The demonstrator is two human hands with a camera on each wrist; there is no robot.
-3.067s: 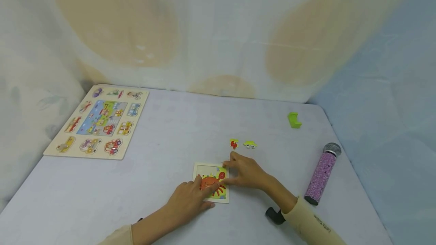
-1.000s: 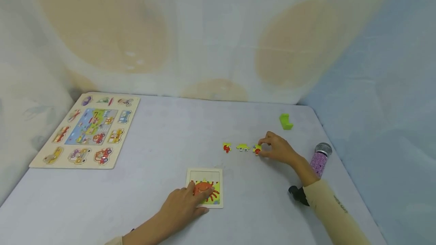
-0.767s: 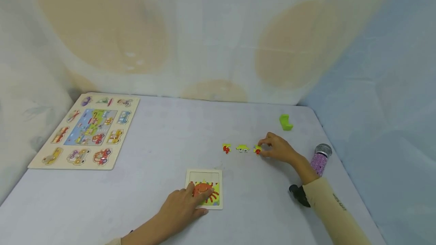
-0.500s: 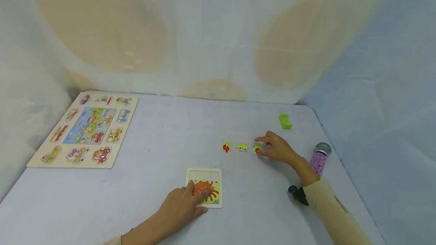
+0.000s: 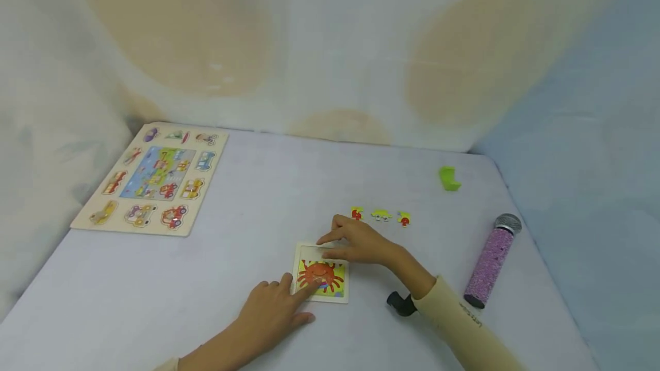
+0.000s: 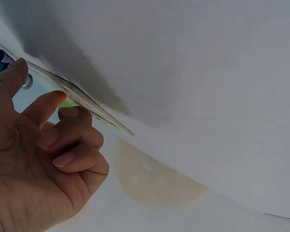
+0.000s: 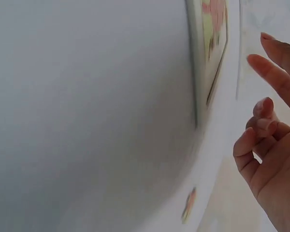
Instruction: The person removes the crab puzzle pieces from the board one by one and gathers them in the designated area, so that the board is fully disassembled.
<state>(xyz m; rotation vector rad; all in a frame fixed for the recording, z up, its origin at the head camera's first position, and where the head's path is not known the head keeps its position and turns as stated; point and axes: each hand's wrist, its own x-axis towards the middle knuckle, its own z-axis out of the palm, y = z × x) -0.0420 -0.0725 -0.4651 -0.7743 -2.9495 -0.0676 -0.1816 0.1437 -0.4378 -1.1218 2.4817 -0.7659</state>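
Under the left hand's point(image 5: 270, 306) straight index finger, the crab puzzle point(image 5: 318, 271) lies roughly midway between the surface's point(image 5: 247, 199) side edges, and might skew if that fingertip slips and the right hand point(image 5: 361, 243), empty at its far rim, fingers slightly parted, bumps it.

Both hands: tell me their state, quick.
Left hand: open, touching the crab jigsaw puzzle without gripping it.
Right hand: open, holding nothing, reaching over the puzzle's far part.

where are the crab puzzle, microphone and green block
Crab puzzle point(image 5: 316, 272): head view, on the crab's body.
Microphone point(image 5: 488, 268): head view, on its purple handle.
Green block point(image 5: 447, 181): head view, near its middle.
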